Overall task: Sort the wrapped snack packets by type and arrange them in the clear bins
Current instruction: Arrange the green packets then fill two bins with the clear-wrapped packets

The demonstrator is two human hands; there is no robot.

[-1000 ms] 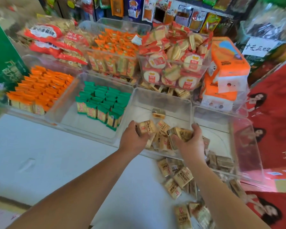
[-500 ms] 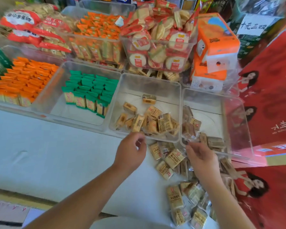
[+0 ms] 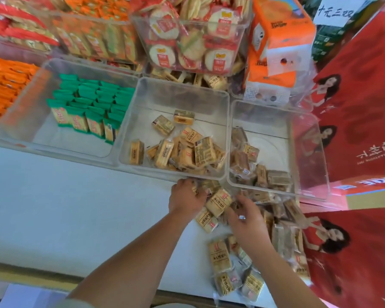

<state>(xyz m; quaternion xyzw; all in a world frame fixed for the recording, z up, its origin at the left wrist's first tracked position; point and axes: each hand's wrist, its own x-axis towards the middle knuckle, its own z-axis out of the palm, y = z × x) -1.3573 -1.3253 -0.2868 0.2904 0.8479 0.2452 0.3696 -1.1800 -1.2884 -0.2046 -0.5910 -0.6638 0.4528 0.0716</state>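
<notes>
A loose pile of tan wrapped snack packets (image 3: 219,255) lies on the white table in front of two clear bins. My left hand (image 3: 185,200) reaches into the pile's top edge, fingers curled round a packet. My right hand (image 3: 246,220) hovers over the pile with fingers bent down among the packets; whether it holds one is hidden. The middle clear bin (image 3: 227,101) holds several tan packets (image 3: 182,147) in a heap. The right clear bin (image 3: 307,134) holds several darker brown packets (image 3: 260,172).
A clear bin (image 3: 42,70) with upright green packets (image 3: 91,107) stands left of the middle bin, and orange packets (image 3: 2,83) fill one further left. Stacked bins of crackers (image 3: 198,36) and an orange tissue pack (image 3: 278,45) rise behind. Red boxes (image 3: 362,121) line the right side.
Both hands have drawn back from the middle bin, leaving tan packets in it, and moved down onto the loose pile on the table. The camera has tilted downward.
</notes>
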